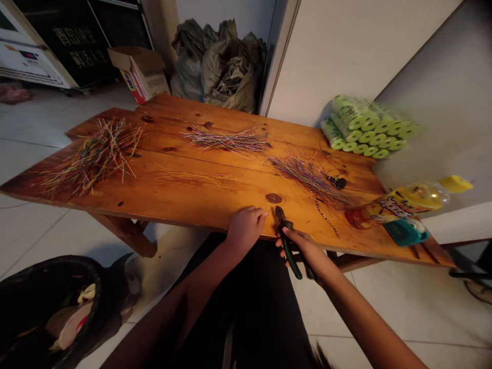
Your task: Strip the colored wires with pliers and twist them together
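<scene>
My right hand (307, 251) is wrapped round the dark green handles of a pair of pliers (286, 225), whose jaws point up over the table's front edge. Just left of the jaws, my left hand (248, 225) is closed, fingertips pinched together; what they hold, if anything, is too small to make out. Beyond the hands, on the wooden table (200, 205), lie a few loose thin yellow wires (196, 177). Bundles of thin coloured wires lie at the left (96, 156), the back middle (226, 139) and the right (307, 174).
A drink bottle (400, 205) and a teal box (407, 233) stand at the right end. Wrapped green rolls (365, 128) are stacked against the wall. Near the purple wires lies a small black object (337, 181). A black bin (96, 307) stands at lower left; sacks (230, 72) sit behind the table.
</scene>
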A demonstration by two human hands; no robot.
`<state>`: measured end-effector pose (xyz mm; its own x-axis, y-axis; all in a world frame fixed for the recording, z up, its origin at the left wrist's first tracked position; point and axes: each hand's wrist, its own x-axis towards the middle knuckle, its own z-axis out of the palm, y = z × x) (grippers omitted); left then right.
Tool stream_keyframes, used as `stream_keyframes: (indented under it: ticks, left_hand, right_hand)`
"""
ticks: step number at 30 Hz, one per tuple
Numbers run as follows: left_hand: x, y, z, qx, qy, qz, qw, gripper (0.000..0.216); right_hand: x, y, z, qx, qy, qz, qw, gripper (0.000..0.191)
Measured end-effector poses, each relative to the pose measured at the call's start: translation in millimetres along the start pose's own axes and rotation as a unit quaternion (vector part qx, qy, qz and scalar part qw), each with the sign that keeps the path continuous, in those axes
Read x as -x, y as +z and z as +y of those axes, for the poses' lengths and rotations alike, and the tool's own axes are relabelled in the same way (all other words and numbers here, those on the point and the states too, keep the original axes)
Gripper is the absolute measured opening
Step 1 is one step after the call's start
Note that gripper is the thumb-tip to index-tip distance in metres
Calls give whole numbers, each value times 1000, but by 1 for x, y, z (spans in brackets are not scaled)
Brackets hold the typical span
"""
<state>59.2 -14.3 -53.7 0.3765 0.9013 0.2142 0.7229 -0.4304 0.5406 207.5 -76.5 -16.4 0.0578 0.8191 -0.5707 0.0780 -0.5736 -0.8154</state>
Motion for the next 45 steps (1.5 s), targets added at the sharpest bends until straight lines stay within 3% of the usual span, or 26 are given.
stream_keyframes:
  ticks: [7, 12, 14, 16, 18, 20, 23, 26, 34, 41, 45]
  left_hand:
    - [-6, 0, -6, -20, 30, 1, 999, 28]
    - [9, -9, 10, -4, 32, 77, 996, 20]
    - [26, -10, 20, 52, 22, 44, 997, 21]
    - [44, -6, 29, 146, -20, -61, 987, 26]
    - [56, 2, 33, 274, -71, -166, 945, 39]
    - [61, 13, 34, 412, -110, -228, 875, 50]
    - [58, 27, 35, 560, -122, -247, 781, 65]
    - [54, 37, 36, 613, -122, -222, 748, 81]
    - [57, 52, 41, 628, -138, -201, 740, 83]
    - [48, 54, 45, 609, -125, -197, 758, 82]
    - [44, 40, 39, 563, -104, -216, 791, 52]
  right_hand:
    - [-2, 2, 2, 33, -22, 12, 999, 26]
    - [-4, 2, 6, 39, -30, 19, 999, 30]
    - [-4, 3, 8, 31, -41, 22, 998, 31]
    - [-3, 4, 9, 29, -59, 20, 998, 33]
    - [0, 7, 8, 24, -65, 15, 997, 35]
    - [2, 12, 7, 18, -56, 18, 998, 35]
    - [5, 17, 8, 26, -54, 40, 997, 34]
    - [3, 20, 12, 33, -65, 46, 996, 35]
    - [-1, 14, 16, 98, -107, 69, 987, 37]
    - [-1, 10, 13, 14, -77, 75, 994, 33]
    - [2, 3, 7, -19, -59, 39, 997, 31]
